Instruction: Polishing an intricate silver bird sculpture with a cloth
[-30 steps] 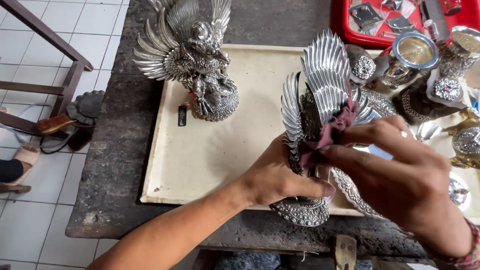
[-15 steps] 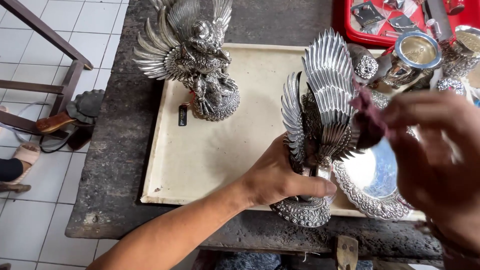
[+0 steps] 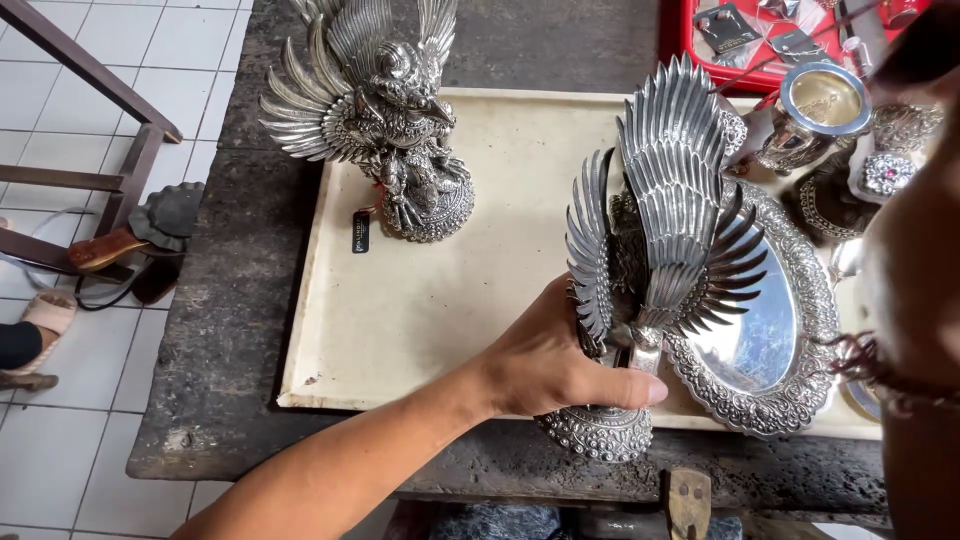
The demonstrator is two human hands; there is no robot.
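My left hand [image 3: 555,365] grips the lower body of a silver winged statue [image 3: 665,220], just above its round ornate base [image 3: 600,435]. The statue stands upright at the front edge of a cream tray [image 3: 430,300]. My right forearm [image 3: 915,300], with a cord bracelet at the wrist, rises blurred along the right edge, apart from the statue. The hand itself runs into the top right corner as a dark blur, so its fingers do not show. A second silver winged statue [image 3: 385,115] stands at the tray's back left with a small black tag [image 3: 361,232] hanging from it.
An oval silver mirror tray [image 3: 765,335] lies right of the held statue. Behind it stand a silver cup [image 3: 820,100] and other ornate silver pieces, plus a red tray [image 3: 745,45] of small items. The dark stone table [image 3: 215,330] ends at left, beside wooden frame legs [image 3: 95,90] and a person's sandalled foot [image 3: 40,315].
My right hand, which was rubbing the statue's wing with a pink cloth, has lifted up and away to the right. The oval mirror tray is uncovered. My left hand keeps its grip.
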